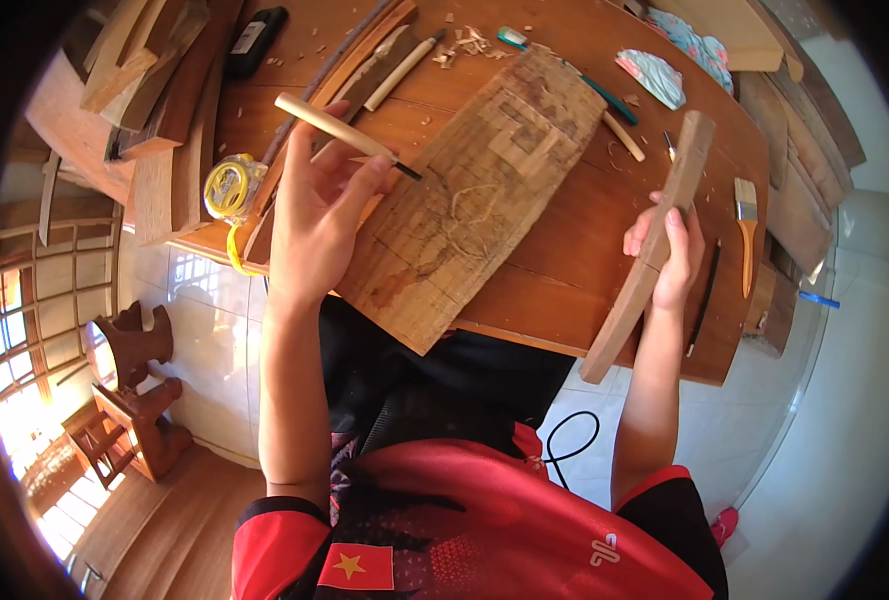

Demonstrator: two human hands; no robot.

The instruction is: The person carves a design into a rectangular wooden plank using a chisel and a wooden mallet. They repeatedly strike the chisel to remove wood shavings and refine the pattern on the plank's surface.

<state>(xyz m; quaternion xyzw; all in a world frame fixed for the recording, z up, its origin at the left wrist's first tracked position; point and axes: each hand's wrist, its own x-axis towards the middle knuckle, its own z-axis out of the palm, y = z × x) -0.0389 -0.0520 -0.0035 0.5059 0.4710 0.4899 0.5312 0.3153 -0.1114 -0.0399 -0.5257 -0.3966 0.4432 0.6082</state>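
Note:
My left hand point(315, 225) grips a carving chisel point(315, 118) between thumb and fingers. Its pale wooden handle points up and left, and its dark metal tip is over the left edge of a wooden board point(415, 285); whether the tip touches the wood I cannot tell. The board lies slantwise on the table, with drawn curved lines in its middle and cut, stepped shapes near its far end. To the right, my right hand point(677, 262) is wrapped round a thick wooden bar point(687, 160), held slantwise apart from the board.
On the table point(535, 305) are a yellow tape measure point(228, 190), another wooden-handled tool point(405, 72), a green toothbrush point(513, 38), a flat paintbrush point(747, 225), a crumpled cloth point(652, 78) and wood shavings point(470, 45). Timber pieces point(170, 95) stack at the left. Carved wooden furniture point(130, 345) stands on the floor.

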